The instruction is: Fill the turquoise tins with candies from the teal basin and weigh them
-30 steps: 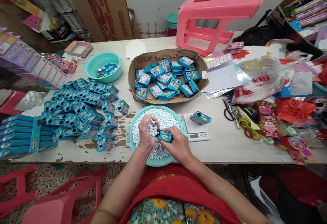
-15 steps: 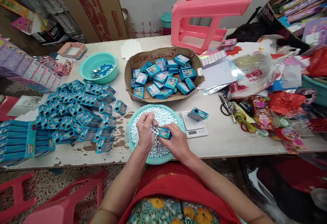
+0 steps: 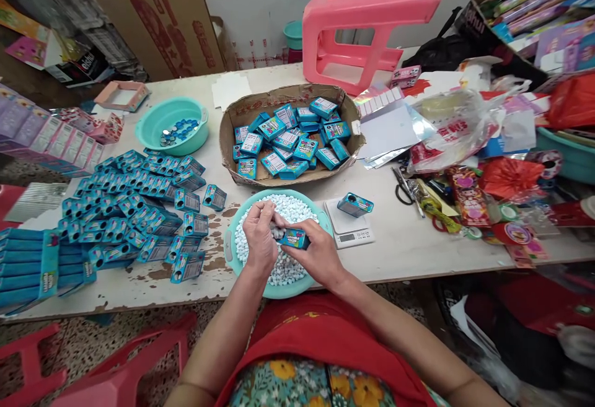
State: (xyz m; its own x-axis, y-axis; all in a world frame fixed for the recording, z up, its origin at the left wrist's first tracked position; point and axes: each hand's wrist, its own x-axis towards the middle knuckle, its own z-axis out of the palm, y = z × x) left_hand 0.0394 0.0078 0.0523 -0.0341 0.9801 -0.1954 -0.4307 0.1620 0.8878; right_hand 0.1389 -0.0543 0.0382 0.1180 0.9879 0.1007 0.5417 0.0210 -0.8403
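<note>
My right hand [image 3: 321, 254] grips a small blue candy box [image 3: 294, 238] on its side over a turquoise basin [image 3: 229, 247] full of small white candies [image 3: 294, 207]. My left hand [image 3: 260, 238] is closed at the box's left end, with a few white candies showing between its curled fingers. The box's opening is hidden by those fingers. Right of the basin, another blue box lies tilted on a white digital scale [image 3: 354, 236]. To the left, many blue boxes [image 3: 153, 224] are crowded together, several showing a dark round hole.
Behind the basin, a cut-down cardboard carton [image 3: 227, 162] holds more blue boxes. A second turquoise basin [image 3: 198, 140] contains blue and silvery round pieces. Scissors [image 3: 403, 187] and plastic bags [image 3: 446, 140] lie on the right. An upturned pink stool [image 3: 320, 29] rests at the back.
The whole view has shifted slightly. My left fingers have come closer to the box end, and the candies in them now sit right beside it. My right hand keeps its hold on the box.
</note>
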